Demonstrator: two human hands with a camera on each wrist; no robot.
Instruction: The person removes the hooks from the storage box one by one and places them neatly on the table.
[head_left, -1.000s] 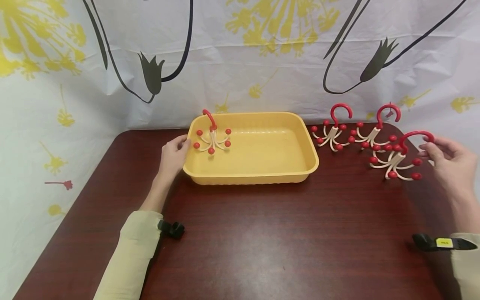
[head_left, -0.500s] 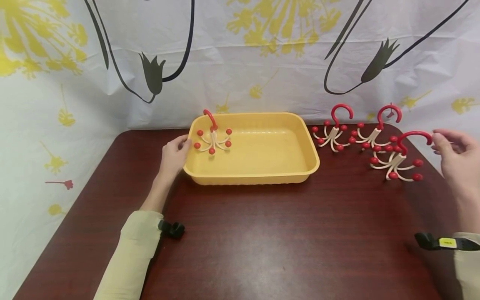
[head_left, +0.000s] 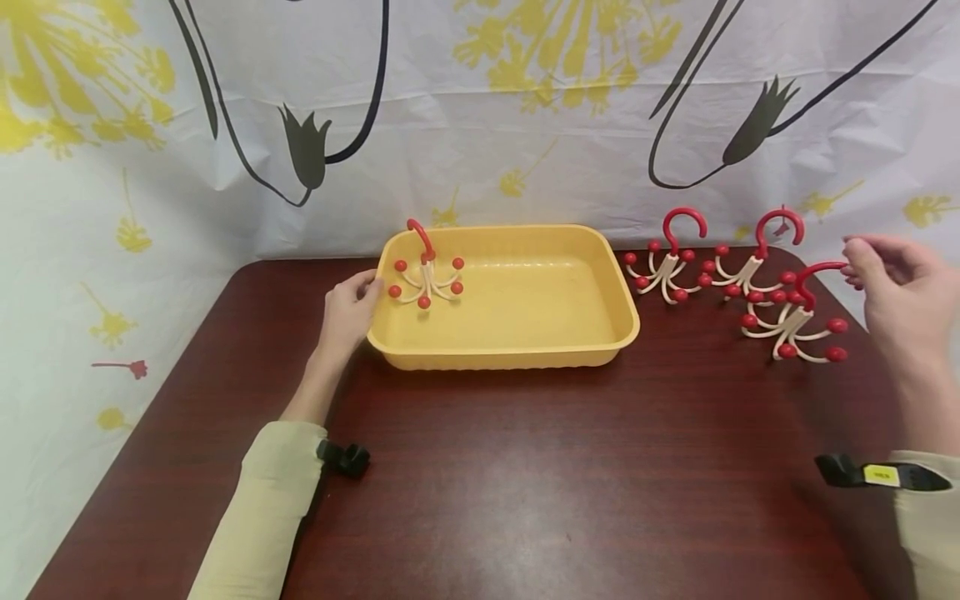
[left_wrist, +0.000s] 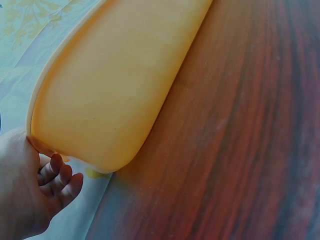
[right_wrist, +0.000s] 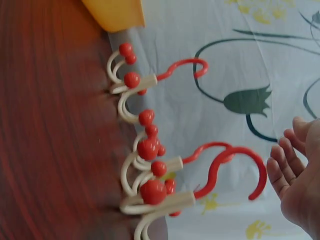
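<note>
My left hand (head_left: pixel 347 315) grips the left rim of a yellow plastic tray (head_left: pixel 525 312), thumb on the inner side and fingers outside. Inside the tray's left part stands a cream hanger (head_left: pixel 427 272) with a red top hook and red-balled curved arms. My right hand (head_left: pixel 911 304) is at the far right, its fingers loosely bent and holding nothing. Closest to it is the front hanger (head_left: pixel 797 323) of three matching ones on the table. In the head view the fingertips overlap that hanger's hook; the right wrist view shows the hand apart from the hook.
Two more hangers, one at the back (head_left: pixel 666 268) and one beside it (head_left: pixel 750 268), stand right of the tray with their balls close together. The dark red-brown table (head_left: pixel 510 467) ends at a white floral cloth (head_left: pixel 525 167) behind.
My right hand let go of the front hanger's hook, drew off to the right, then came back left and slightly up over the hook's end. Left hand and tray stayed put.
</note>
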